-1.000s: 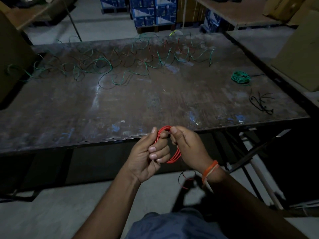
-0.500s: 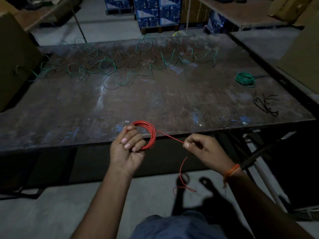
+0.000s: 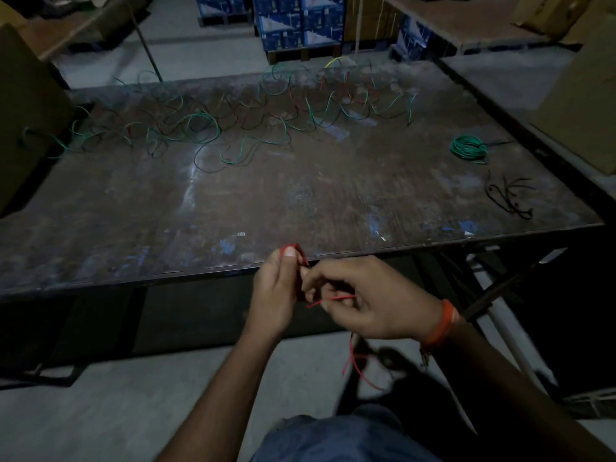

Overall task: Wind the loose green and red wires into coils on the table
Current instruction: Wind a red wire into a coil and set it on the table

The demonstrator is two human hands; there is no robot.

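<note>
Red coil [image 3: 297, 261]: seen edge-on, long axis near upright, held just past the near edge of the surface [image 3: 233, 201].
Left hand [image 3: 278, 296]: fingers curled round the coil, thumb pressing its top.
Right hand [image 3: 370, 303]: fingers pinching the red tail [image 3: 333, 299], which runs sideways, then hangs toward the floor.
Loose wires [image 3: 216, 125]: green and red tangle spread along the far side.
Green coil [image 3: 468, 150]: lying flat at far right.
Black scraps [image 3: 508, 198]: near the right edge.
</note>
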